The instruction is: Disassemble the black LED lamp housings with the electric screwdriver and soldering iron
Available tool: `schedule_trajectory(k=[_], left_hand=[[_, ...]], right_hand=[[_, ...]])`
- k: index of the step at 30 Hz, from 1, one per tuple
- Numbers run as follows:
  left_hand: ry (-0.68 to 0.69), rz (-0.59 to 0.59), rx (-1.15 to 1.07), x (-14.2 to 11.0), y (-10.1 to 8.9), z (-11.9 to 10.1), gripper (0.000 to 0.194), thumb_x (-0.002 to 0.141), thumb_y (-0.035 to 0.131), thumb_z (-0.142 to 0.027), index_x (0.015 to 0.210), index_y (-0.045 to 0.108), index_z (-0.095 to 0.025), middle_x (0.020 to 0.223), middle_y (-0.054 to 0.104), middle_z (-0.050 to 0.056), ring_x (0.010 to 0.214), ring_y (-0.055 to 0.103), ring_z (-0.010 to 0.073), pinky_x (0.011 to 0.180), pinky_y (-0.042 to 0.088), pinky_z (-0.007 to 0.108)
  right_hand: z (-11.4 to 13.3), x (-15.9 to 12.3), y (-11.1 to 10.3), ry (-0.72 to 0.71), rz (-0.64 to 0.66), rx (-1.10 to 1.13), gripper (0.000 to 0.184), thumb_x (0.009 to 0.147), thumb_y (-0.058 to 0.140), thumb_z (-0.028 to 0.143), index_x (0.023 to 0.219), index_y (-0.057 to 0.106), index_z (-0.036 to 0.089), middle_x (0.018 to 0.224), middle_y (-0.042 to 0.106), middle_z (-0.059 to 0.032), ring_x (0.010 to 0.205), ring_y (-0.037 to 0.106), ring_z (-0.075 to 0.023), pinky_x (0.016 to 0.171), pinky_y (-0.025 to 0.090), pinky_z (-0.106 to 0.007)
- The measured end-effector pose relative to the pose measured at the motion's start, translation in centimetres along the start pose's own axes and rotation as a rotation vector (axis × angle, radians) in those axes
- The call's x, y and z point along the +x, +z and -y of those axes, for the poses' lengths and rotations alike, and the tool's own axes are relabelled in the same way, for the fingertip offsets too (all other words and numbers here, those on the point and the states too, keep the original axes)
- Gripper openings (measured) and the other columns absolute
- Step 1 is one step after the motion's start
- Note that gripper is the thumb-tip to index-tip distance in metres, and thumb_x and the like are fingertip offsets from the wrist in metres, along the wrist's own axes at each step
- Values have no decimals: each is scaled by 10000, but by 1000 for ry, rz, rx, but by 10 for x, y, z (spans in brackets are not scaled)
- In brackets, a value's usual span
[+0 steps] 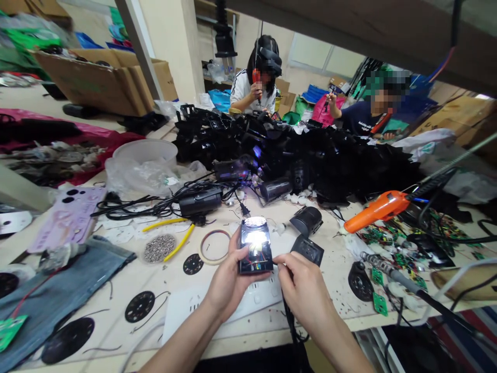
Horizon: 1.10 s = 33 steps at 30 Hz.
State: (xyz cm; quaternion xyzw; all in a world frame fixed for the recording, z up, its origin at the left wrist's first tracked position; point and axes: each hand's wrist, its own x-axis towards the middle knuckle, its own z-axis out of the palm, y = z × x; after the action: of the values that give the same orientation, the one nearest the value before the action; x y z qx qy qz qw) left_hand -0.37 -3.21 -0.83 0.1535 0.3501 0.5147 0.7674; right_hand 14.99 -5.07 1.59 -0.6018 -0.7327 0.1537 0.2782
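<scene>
Our left hand (228,277) firmly wraps a lit black housing (258,246). Our right hand (305,280), fingers curled, sits at its lower right edge; whether it grips anything, we cannot tell.

Across the pale desk (101,327) from me, a cream pillar (179,49) rises, and past it a light wall (286,70) carries a framed, whitish window (310,52). A grey post (140,49) slants left of the pillar; a dark beam (361,39) crosses overhead.
</scene>
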Motion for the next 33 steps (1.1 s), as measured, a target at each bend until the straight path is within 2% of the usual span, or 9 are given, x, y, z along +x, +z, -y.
schedule_trajectory(k=[6,12,14,17,20,25,27,31,33], left_hand=[[52,-34,22,-2,4,7,635,870,539,-233,1441,311,-388,1228,622,61,951,659,243,777,586,450],[130,-76,30,-3,12,8,664,860,553,-223,1452,304,-387,1320,576,43,1028,630,233,807,574,388],[151,-83,28,-3,12,9,676,853,567,-226,1454,303,-387,1339,563,35,1060,616,230,822,565,364],[165,-61,29,-4,10,12,695,857,567,-235,1469,269,-376,1336,563,36,1088,603,228,848,546,343],[162,-53,40,-4,10,14,718,863,555,-243,1489,223,-358,1308,578,53,1065,613,235,856,535,349],[156,-43,31,-3,12,16,721,865,549,-234,1486,212,-375,1272,593,48,1020,628,234,835,539,359],[146,-38,4,-1,12,15,681,864,543,-232,1471,262,-359,1253,604,55,1021,629,240,829,543,371],[99,-55,-30,1,11,11,617,853,543,-218,1424,352,-352,1202,634,57,976,644,239,790,562,395],[94,-65,-27,2,12,9,600,848,546,-214,1406,378,-352,1191,640,57,942,652,236,765,571,401]], right_hand=[[4,4,-1,263,92,129,176,821,449,173,795,624,180,511,555,23,434,572,-146,450,428,-227],[8,-3,10,307,45,280,167,815,444,251,775,591,184,554,564,18,392,566,-132,388,433,-221],[9,-4,12,388,42,404,162,802,477,298,772,587,184,538,539,38,383,570,-132,374,439,-222],[11,-2,13,581,46,695,187,741,556,354,775,582,172,510,487,79,356,556,-119,366,450,-218],[13,0,14,653,54,879,225,704,607,378,752,573,161,503,478,92,353,549,-100,388,458,-209],[10,-8,22,576,34,823,277,773,580,439,786,566,163,525,488,78,387,570,-111,401,444,-210],[6,-12,25,447,42,681,263,834,533,420,806,580,163,563,510,52,422,571,-113,419,443,-214],[-3,-19,23,59,44,354,250,927,418,282,827,614,165,714,558,-24,614,599,-141,544,494,-239],[-7,-21,21,-18,60,307,257,937,387,239,944,630,157,796,584,-53,706,616,-160,603,514,-258]])
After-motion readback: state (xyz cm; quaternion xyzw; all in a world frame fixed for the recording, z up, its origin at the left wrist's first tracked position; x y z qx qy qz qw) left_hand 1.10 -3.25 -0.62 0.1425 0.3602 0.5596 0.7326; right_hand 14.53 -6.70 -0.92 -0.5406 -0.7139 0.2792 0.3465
